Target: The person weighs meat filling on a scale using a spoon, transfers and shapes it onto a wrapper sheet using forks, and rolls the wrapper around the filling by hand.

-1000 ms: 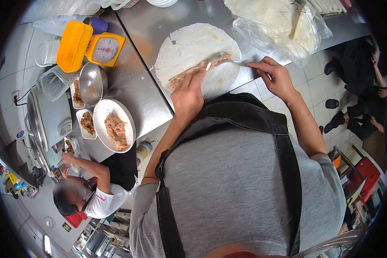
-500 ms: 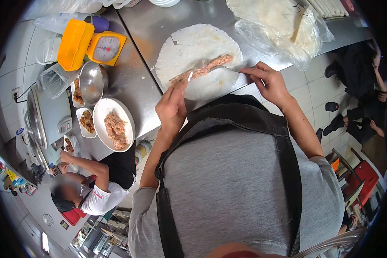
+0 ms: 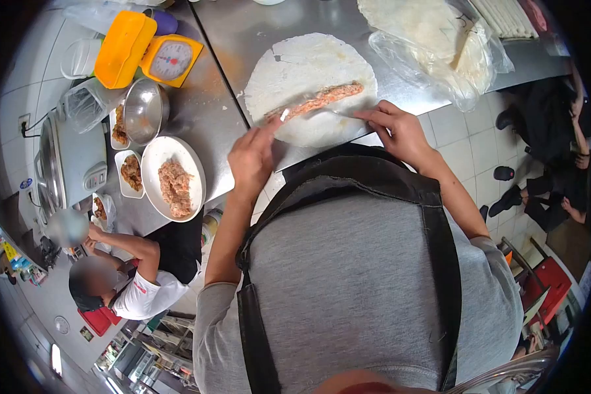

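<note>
1 round wrapper (image 3: pixel 295 62) lies on the steel table (image 3: pixel 266 23), a strip of filling (image 3: pixel 335 96) across it with bare wrapper along both long sides. The right hand (image 3: pixel 397 133) pinches a slim metal utensil (image 3: pixel 340 113) by its end, probably to keep it low beside the filling. The left hand (image 3: pixel 253 157) has a white piece (image 3: pixel 284 115) at its fingertips; whether they clamp it, I cannot tell.

A strip of filling (image 3: pixel 325 98) is lying across the sheet (image 3: pixel 308 59), which is resting on the table (image 3: pixel 243 26) between a scale (image 3: pixel 172 60) on the left and a plastic bag (image 3: pixel 469 75) on the right. Nearer than the scale, a bowl (image 3: pixel 146 111) is standing behind a dish (image 3: pixel 164 148) of mince (image 3: pixel 175 187), with trays (image 3: pixel 136 192) sitting left of both. Perhaps rods (image 3: pixel 503 18) are lying beyond the bag.
</note>
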Demonstrator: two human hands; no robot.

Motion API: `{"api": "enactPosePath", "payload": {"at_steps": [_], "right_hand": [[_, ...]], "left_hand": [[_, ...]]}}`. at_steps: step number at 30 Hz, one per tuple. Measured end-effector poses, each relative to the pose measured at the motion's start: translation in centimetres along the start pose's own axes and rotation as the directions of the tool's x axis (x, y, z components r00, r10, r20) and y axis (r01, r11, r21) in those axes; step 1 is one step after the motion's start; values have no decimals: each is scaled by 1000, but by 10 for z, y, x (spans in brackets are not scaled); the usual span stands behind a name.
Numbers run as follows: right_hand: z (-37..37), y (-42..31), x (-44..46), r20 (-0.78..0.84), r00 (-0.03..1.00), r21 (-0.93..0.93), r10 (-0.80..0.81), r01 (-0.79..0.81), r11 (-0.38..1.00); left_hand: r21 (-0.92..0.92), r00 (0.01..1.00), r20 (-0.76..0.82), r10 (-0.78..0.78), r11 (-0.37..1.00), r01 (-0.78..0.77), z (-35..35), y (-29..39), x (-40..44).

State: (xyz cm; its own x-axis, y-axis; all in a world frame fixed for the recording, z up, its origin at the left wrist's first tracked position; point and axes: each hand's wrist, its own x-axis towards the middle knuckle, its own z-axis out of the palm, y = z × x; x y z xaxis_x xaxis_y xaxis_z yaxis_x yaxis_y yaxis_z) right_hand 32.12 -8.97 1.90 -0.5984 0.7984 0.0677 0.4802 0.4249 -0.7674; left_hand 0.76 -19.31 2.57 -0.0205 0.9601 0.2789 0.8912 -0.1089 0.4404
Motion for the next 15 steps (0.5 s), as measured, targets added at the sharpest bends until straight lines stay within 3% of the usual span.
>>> {"api": "enactPosePath", "payload": {"at_steps": [3, 4, 7, 11, 14, 15], "right_hand": [[-9, 3, 4, 18, 999, -111, 52, -49, 993], [-10, 6, 3, 1, 1000, -99, 23, -23, 995], [-1, 1, 4, 38, 998, 62, -43, 41, 997], [15, -9, 6, 63, 998, -59, 17, -13, 998], [30, -9, 12, 79, 992, -49, -98, 102, 994], [36, -11, 16, 82, 985, -60, -150, 155, 986]], "left_hand": [[-102, 996, 76, -52, 993, 60, -9, 3, -13], [-102, 996, 8, -83, 991, 84, -7, -2, -15], [-108, 968, 34, -247, 962, 250, -19, -2, -9], [-94, 992, 74, -106, 989, 113, -26, -11, -28], [-102, 947, 13, -320, 942, 319, -35, -14, -34], [-75, 955, 20, -296, 952, 297, -35, -16, -37]]}}
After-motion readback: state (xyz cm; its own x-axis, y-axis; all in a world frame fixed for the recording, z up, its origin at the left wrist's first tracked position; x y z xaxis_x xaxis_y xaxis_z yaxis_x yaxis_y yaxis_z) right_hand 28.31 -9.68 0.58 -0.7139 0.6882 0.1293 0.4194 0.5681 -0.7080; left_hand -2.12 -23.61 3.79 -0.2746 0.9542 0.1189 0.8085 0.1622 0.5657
